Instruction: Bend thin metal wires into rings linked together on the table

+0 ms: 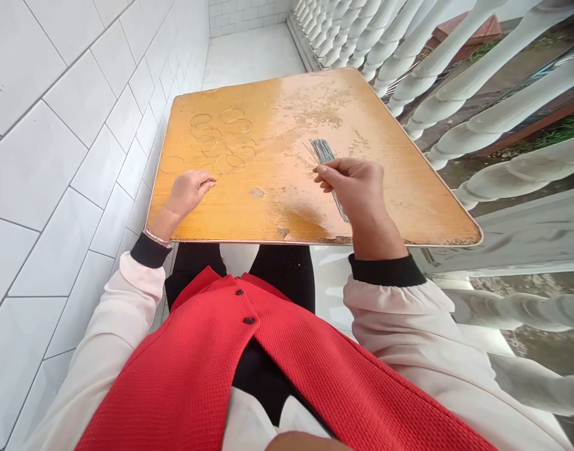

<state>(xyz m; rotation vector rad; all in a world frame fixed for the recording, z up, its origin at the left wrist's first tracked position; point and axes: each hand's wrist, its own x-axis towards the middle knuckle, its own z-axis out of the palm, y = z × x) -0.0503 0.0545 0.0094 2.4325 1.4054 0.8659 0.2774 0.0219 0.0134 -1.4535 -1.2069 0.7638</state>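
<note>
A worn orange wooden board [277, 156] lies in front of me, its veneer scuffed and chipped. My right hand [350, 185] grips a bundle of thin grey metal wires [322, 150] at mid-length, above the board's right half. Several thin gold-coloured wire rings [221, 141] lie in a loose, overlapping cluster at the board's left. My left hand [188, 193] rests on the board with its fingers curled, the fingertips beside the lowest rings. Nothing shows in it. A thin metal bracelet [156, 237] circles the left wrist.
A white tiled wall [80, 156] runs along the left. White balusters [479, 106] line the right, with the ground visible between them. Tiled floor [253, 53] lies beyond the board. My black-clad legs and red waistcoat [249, 369] are below its near edge.
</note>
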